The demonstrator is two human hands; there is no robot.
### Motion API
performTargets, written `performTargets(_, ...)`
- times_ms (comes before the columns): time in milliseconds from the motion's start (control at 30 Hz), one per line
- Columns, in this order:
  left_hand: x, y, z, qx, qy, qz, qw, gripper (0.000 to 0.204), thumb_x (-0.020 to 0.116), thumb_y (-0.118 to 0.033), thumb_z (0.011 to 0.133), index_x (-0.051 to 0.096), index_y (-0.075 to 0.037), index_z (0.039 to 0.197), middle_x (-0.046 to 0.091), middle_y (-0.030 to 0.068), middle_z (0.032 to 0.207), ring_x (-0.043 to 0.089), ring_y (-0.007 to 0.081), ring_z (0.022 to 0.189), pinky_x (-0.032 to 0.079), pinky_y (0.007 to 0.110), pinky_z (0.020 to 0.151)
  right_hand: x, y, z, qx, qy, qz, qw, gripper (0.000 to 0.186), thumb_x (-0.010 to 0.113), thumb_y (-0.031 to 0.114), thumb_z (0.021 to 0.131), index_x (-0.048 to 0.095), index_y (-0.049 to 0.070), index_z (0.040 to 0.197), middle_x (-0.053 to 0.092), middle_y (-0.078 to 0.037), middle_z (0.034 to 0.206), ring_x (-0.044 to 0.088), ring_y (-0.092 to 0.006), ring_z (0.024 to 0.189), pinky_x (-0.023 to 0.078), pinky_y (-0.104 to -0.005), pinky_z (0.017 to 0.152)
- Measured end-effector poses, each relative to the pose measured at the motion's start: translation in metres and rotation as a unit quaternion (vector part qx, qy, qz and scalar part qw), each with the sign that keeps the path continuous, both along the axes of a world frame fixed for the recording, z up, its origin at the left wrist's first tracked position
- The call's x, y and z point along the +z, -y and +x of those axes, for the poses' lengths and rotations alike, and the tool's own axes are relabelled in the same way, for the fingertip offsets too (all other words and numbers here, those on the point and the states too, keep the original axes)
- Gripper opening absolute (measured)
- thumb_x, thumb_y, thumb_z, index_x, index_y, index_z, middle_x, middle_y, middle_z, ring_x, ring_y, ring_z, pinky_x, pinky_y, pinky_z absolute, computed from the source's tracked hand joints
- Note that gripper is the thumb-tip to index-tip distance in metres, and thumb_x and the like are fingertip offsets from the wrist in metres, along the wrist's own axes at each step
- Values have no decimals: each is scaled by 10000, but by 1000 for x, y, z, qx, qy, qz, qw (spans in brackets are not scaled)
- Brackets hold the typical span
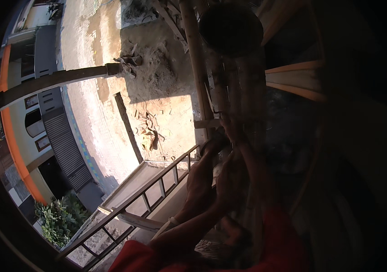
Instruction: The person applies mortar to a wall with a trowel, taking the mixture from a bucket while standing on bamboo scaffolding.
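My right hand point(233, 130) reaches forward over the dim wooden poles, its fingers closed by a short wooden crosspiece point(206, 123). A thin dark rod point(210, 97) ends close to those fingers; I cannot make out whether they hold it. My left forearm point(193, 229), in a red sleeve, comes in from the lower edge. My left hand point(229, 174) is deep in shadow, below the right one, and its fingers do not show clearly. A bare leg point(199, 181) lies to the left of it.
A dark round bucket point(231, 29) rests on the poles ahead. A ladder-like wooden frame point(162, 187) slants at lower left. Far below lie sandy ground, a debris heap point(149, 133) and a sunlit street. A wooden beam point(57, 84) crosses at left; the right side is dark.
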State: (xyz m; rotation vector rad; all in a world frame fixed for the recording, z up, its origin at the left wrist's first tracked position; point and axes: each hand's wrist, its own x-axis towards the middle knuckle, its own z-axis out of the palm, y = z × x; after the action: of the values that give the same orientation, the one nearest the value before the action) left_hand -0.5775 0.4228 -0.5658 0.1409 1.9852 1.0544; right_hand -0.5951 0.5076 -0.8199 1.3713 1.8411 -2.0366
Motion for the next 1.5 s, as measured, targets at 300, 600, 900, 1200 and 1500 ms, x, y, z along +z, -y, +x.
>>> performTargets(300, -13, 3, -27, -35, 12, -35, 999, 603, 593, -56, 893, 359, -58, 1449, 580, 108, 1272, 616, 163, 1055, 520, 310, 881, -104, 28, -59, -41, -17, 267, 963, 339, 638, 258, 859, 600, 68, 1138, 636, -223, 1043, 600, -415, 994, 499, -472, 832)
performTargets(600, -18, -4, -14, -42, 53, 1, 998, 608, 615, -149, 887, 385, -96, 1447, 639, 121, 1146, 642, 192, 979, 518, 322, 817, -184, -9, 5, -51, 5, 314, 948, 348, 572, 298, 907, 582, 93, 1188, 649, -242, 960, 629, -442, 840, 524, -508, 736)
performTargets(900, -19, -2, -18, -31, 21, -23, 999, 596, 642, -192, 887, 413, -76, 1425, 646, 132, 1130, 660, 212, 917, 521, 324, 779, -110, -1, -53, -77, 48, 222, 971, 330, 519, 320, 943, 597, 39, 1099, 640, -247, 948, 608, -460, 910, 492, -490, 756)
performTargets(1200, -26, 1, -18, -72, 1, -31, 997, 559, 554, -70, 895, 393, -79, 1430, 632, 108, 1164, 640, 144, 980, 535, 267, 770, -149, 15, -12, -138, 52, 315, 938, 348, 522, 330, 944, 599, 29, 1103, 663, -209, 948, 636, -405, 938, 504, -467, 763)
performTargets(1500, -18, -1, -23, -20, 64, -21, 998, 564, 606, -174, 905, 411, -43, 1417, 608, 175, 1210, 627, 253, 1058, 498, 347, 876, -95, -15, -31, -124, 104, 224, 961, 342, 620, 324, 887, 611, 59, 1103, 651, -151, 848, 631, -266, 565, 519, -412, 585)
